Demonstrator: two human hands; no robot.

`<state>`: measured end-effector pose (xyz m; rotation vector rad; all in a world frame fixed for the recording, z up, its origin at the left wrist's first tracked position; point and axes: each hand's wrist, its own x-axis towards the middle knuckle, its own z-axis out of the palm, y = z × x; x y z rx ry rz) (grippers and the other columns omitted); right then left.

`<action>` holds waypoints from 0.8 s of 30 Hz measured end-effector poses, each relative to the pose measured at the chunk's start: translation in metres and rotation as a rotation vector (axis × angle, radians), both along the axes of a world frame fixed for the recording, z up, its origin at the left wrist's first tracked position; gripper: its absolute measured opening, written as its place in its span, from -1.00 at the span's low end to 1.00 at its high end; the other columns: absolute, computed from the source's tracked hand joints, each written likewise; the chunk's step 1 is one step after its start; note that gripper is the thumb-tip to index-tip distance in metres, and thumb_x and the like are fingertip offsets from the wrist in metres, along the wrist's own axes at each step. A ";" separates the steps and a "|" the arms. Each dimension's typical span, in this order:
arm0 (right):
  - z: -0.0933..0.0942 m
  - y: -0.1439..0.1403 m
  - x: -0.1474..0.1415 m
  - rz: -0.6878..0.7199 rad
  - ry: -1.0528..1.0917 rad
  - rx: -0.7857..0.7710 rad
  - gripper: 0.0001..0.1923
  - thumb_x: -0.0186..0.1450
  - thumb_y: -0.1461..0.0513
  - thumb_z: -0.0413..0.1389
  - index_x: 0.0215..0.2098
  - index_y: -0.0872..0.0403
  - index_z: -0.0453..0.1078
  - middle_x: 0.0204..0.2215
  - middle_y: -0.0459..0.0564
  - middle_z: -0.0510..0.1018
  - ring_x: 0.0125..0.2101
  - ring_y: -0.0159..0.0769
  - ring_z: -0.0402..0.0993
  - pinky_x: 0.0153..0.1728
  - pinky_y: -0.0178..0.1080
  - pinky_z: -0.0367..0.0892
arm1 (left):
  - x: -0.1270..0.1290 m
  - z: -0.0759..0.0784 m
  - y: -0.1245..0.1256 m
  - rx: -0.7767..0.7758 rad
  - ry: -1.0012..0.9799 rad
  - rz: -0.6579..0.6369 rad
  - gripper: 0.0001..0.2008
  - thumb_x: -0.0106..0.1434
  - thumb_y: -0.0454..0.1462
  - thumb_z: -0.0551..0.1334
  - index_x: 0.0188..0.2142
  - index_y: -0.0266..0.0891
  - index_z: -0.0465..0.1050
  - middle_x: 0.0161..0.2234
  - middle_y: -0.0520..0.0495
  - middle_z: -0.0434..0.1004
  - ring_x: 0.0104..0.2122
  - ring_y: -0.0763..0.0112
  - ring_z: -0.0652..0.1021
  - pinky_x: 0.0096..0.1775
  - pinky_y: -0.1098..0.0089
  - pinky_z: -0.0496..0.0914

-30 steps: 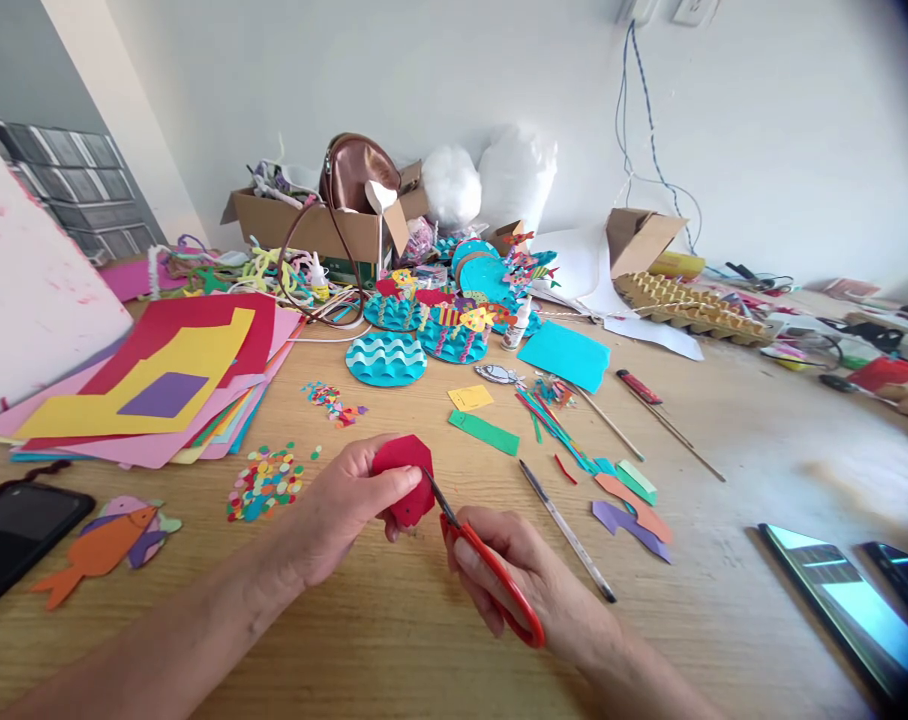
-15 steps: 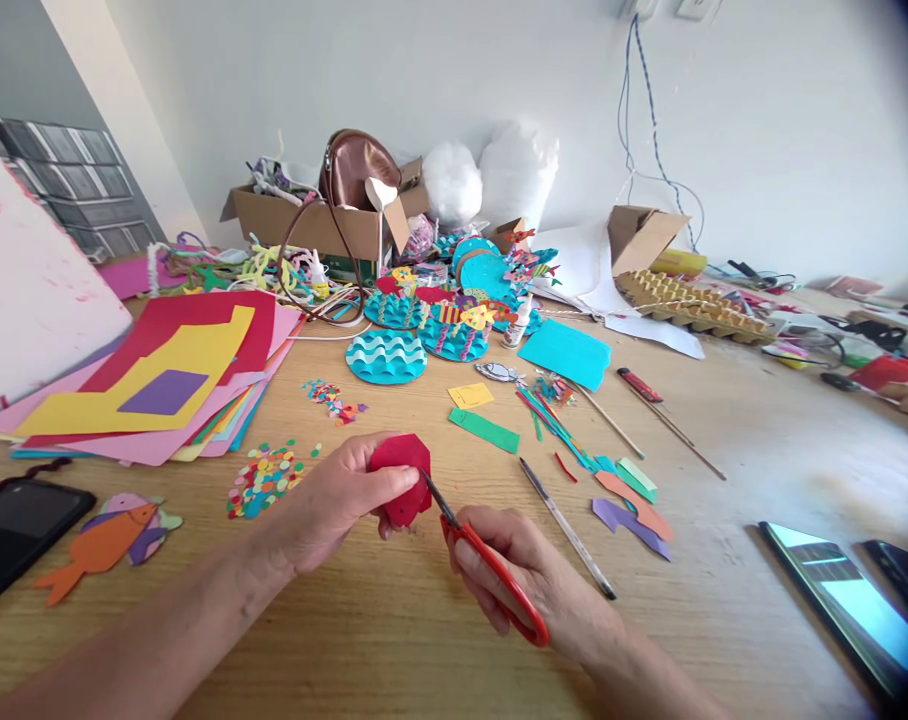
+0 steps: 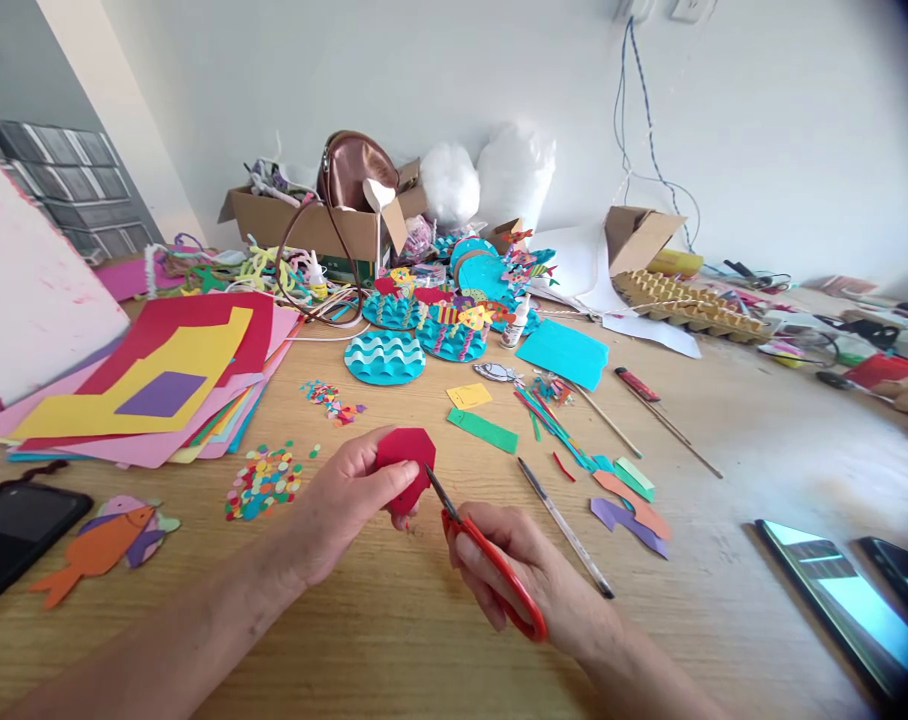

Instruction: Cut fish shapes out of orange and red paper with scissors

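Observation:
My left hand [image 3: 356, 490] pinches a piece of red paper [image 3: 409, 452], thumb on its face and fingers behind. In my right hand [image 3: 510, 555] are red-handled scissors [image 3: 503, 575], their dark blades meeting the paper's right edge. The blades look nearly closed; the exact cutting point is too small to make out. Left of my left hand lie paper confetti dots [image 3: 263, 482] and orange, purple and pink paper fish [image 3: 109, 540]. A clear pen [image 3: 565, 527] rests beyond my right hand, close to orange and purple paper scraps [image 3: 632, 503].
Coloured paper sheets [image 3: 146, 350] are stacked at the left. Blue wavy paper bases [image 3: 385, 357] and a glue bottle [image 3: 515, 325] stand further back, before a cardboard box [image 3: 341, 228]. Phones lie at the left edge [image 3: 23, 535] and the right [image 3: 836, 590].
The red paper has turned slightly in my left hand and shifted a little to the right. The scissors stay at its right edge, almost in the same place.

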<state>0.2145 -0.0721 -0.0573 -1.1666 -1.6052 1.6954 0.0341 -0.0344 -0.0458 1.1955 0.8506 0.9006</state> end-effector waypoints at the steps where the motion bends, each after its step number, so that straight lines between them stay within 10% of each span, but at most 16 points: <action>1: 0.000 0.000 0.000 0.004 0.005 0.003 -0.53 0.22 -0.12 -0.05 -0.57 0.08 0.12 -0.80 -0.26 0.16 -0.79 -0.55 0.04 -0.76 -0.46 -0.07 | 0.000 0.000 -0.001 0.004 0.011 -0.003 -0.88 0.18 -0.27 0.12 -0.47 -0.26 0.31 -0.62 0.10 0.34 -0.59 0.55 0.32 -0.54 0.53 0.26; 24: 0.002 0.000 0.001 0.020 -0.046 0.015 -0.58 0.27 -0.02 -0.08 -0.59 0.07 0.09 -0.80 -0.26 0.17 -0.78 -0.56 0.01 -0.76 -0.46 -0.09 | -0.003 0.001 0.003 -0.027 -0.025 -0.070 -0.90 0.18 -0.28 0.13 -0.44 -0.25 0.32 -0.62 0.11 0.36 -0.61 0.58 0.34 -0.52 0.52 0.25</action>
